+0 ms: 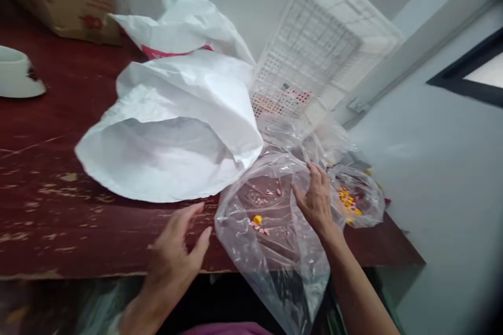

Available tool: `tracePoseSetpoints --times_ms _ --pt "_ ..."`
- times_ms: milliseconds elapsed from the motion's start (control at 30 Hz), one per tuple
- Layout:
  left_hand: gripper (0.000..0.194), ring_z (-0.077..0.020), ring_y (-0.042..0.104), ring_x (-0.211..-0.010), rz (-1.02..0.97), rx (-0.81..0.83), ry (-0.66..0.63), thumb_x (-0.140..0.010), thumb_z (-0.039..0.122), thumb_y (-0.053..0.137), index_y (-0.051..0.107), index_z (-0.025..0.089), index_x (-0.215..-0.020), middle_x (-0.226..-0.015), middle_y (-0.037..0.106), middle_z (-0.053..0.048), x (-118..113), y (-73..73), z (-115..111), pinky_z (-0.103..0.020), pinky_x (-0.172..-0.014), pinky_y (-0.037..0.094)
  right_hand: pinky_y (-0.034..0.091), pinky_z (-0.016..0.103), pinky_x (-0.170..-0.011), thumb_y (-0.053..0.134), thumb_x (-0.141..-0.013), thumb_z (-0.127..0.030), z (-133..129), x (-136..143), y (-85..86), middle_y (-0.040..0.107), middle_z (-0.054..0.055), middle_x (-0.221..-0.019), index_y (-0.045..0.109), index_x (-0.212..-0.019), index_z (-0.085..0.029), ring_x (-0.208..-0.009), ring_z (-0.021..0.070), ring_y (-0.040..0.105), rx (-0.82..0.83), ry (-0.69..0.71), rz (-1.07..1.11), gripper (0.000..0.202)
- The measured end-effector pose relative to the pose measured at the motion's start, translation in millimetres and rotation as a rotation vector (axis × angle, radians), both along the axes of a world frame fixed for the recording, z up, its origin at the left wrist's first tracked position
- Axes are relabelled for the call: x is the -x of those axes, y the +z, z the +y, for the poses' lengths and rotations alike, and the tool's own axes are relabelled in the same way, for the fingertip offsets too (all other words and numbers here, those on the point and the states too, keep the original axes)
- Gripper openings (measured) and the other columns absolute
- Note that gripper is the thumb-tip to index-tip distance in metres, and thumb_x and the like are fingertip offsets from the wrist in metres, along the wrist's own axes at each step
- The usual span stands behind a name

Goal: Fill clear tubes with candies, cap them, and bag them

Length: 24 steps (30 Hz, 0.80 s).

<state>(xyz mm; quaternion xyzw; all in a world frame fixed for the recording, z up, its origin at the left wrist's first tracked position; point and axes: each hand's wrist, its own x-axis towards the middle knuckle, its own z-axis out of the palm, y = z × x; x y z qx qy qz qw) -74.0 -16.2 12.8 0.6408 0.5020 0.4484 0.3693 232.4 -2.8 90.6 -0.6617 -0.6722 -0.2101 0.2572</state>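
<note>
A clear plastic bag (pixel 239 241) lies open on the table and hangs over its front edge. Inside it are several small pink pieces (pixel 264 230) and a yellow piece (pixel 257 219). My right hand (pixel 316 199) rests on the right side of this bag, fingers stretched out. To the left of the bag, my left hand (pixel 178 248) hovers near the table edge, thumb and fingers apart, with nothing in it. Just beyond that hand, a large white sack (pixel 176 152) lies with its wide mouth facing me.
A second clear bag (pixel 373 199) with yellow and pink pieces sits at the right end of the worn red table (pixel 58 225). Behind, a white plastic crate (pixel 314 36) leans on the wall. At the left are a cardboard box (pixel 74 0) and a white round object (pixel 15 76).
</note>
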Motion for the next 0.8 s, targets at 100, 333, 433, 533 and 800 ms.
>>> tracePoseSetpoints --times_ms 100,333,433,533,800 --pt "0.051 -0.0287 0.042 -0.126 0.290 -0.434 -0.136 -0.084 0.017 0.049 0.043 0.017 -0.135 -0.135 0.048 -0.012 -77 3.3 31 -0.044 -0.108 0.034 0.032 0.061 -0.099 0.064 -0.075 -0.043 -10 -84 -25.7 0.036 0.027 -0.137 0.033 -0.138 -0.006 -0.128 0.0411 0.034 0.061 -0.408 -0.002 0.080" --pt "0.063 -0.0378 0.057 -0.101 0.895 -0.411 -0.041 -0.081 0.007 0.038 0.031 0.011 -0.143 -0.118 0.057 -0.026 -185 18.5 137 -0.054 -0.083 0.040 0.031 0.053 -0.103 0.068 -0.071 -0.037 -13 -126 -55.6 0.032 0.023 -0.144 0.029 -0.142 -0.011 -0.131 0.0367 0.033 0.180 -0.558 0.127 0.085" --pt "0.044 -0.0345 0.063 -0.081 0.922 -0.257 -0.055 -0.082 0.014 0.039 0.055 0.011 -0.123 -0.083 0.066 -0.018 -188 26.4 161 -0.047 -0.075 0.044 0.026 0.054 -0.108 0.060 -0.079 -0.030 -13 -97 -52.7 0.031 0.019 -0.146 0.032 -0.140 -0.015 -0.134 0.0322 0.029 -0.006 -0.251 0.089 0.070" --pt "0.035 -0.0335 0.064 -0.082 0.967 -0.213 -0.023 -0.080 0.019 0.043 0.062 0.016 -0.109 -0.084 0.067 -0.017 -185 46.1 168 -0.041 -0.070 0.045 0.034 0.042 -0.108 0.046 -0.087 -0.017 -18 -57 -66.4 0.049 0.012 -0.133 0.041 -0.134 -0.020 -0.127 0.0202 0.042 0.004 0.193 0.244 0.048" --pt "0.031 -0.0290 0.061 -0.088 0.820 -0.277 0.162 -0.081 0.021 0.047 0.062 0.019 -0.107 -0.089 0.067 -0.013 -196 110.6 172 -0.039 -0.074 0.044 0.036 0.049 -0.106 0.039 -0.087 -0.020 5 -88 -117.6 0.046 0.022 -0.135 0.044 -0.131 -0.006 -0.129 0.0281 0.042 0.299 0.060 0.332 0.047"
